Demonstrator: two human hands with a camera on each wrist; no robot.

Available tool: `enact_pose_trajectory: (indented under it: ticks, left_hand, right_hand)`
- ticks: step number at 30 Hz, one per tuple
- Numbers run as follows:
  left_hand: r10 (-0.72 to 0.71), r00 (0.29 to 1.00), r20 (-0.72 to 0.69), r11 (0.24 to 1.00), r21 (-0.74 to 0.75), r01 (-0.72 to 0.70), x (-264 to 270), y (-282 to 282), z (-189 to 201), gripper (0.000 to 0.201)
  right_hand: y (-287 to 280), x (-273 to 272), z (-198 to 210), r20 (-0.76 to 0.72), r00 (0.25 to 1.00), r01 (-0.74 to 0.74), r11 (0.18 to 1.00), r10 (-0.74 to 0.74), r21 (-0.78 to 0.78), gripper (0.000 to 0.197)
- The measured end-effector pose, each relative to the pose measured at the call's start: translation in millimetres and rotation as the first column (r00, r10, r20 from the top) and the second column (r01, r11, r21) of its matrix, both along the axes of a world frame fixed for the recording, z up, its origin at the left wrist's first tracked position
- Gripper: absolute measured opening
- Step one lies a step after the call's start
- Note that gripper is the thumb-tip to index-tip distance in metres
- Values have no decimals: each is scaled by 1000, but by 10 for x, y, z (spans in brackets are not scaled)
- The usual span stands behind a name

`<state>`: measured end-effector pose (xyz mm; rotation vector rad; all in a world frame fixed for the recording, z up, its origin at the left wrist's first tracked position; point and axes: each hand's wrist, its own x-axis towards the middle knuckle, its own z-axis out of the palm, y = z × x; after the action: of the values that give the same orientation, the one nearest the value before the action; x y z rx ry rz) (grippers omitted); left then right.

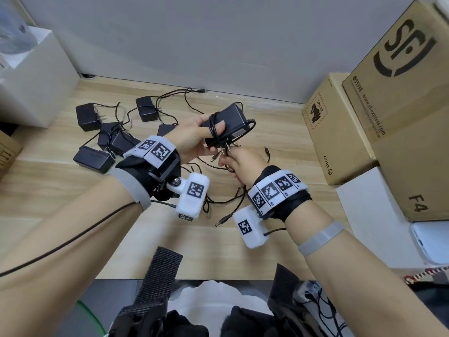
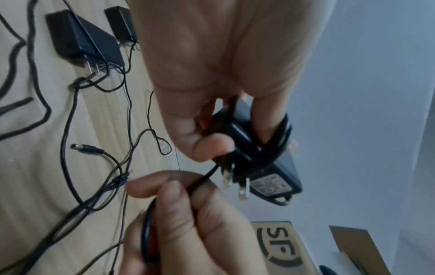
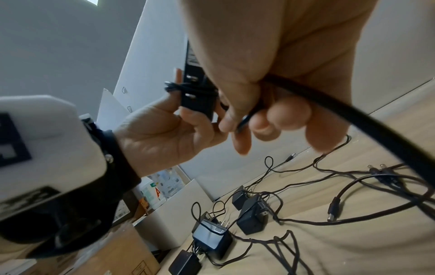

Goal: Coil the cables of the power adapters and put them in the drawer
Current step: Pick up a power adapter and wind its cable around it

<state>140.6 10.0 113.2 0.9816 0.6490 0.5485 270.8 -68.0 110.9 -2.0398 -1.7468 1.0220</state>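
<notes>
My left hand [image 1: 194,135] grips a black power adapter [image 1: 230,120] above the wooden table, thumb pressed over cable turns wound round its body. The left wrist view shows the adapter [image 2: 270,167] with its two metal prongs pointing down and loops of cable around it. Just below, my right hand [image 1: 237,164] pinches that adapter's black cable [image 2: 202,178]; the cable [image 3: 353,111] runs through its curled fingers [image 3: 282,115]. Several other black adapters [image 1: 97,137] lie tangled with loose cables on the table at the left. No drawer is in view.
Cardboard boxes [image 1: 388,105] stack at the right, with a white box [image 1: 371,210] below them. Another white box [image 1: 31,76] stands at the left by a grey wall. Loose barrel plugs [image 1: 222,221] and cables lie on the table [image 1: 279,122] under my hands.
</notes>
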Motion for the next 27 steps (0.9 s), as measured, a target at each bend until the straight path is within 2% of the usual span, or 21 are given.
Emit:
enact_pose_trajectory:
  ticks: [1,7,10,15,17,21,24,27]
  left_hand:
    - [17,999,-30,1000,13,-17,15,-9,-3,4]
    - [58,986,-154,994,104,-43,68,-23,-19,9]
    - [104,974,-203,983,173,-69,87,-9,-47,10]
    - [249,883,-398,911,405,-74,0,112,-191,29]
    - [264,845,-464,883,469,-17,-62,129,-224,32]
    - [170,816,-552,845,508,167,-43,76,-183,37]
    - [48,760,-648,809,471,351,13,43,-85,31]
    - [-68,721,-690,788,406,463,18,36,10,36]
  right_hand:
    - [5,-12,4,11,1000,-8,1000,8,-5,21]
    - [-21,-7,26,6,998,-55,998,55,4,28]
    - [-47,10,27,56,994,-92,995,89,45,36]
    - [-160,23,142,-46,993,-100,984,108,151,44]
    - [-153,33,239,-56,991,-105,970,120,218,45]
    - [-86,61,387,-19,996,-80,949,90,305,37]
    - [-38,113,429,37,999,-49,940,39,338,33]
    - [9,224,377,78,996,18,933,-49,359,28]
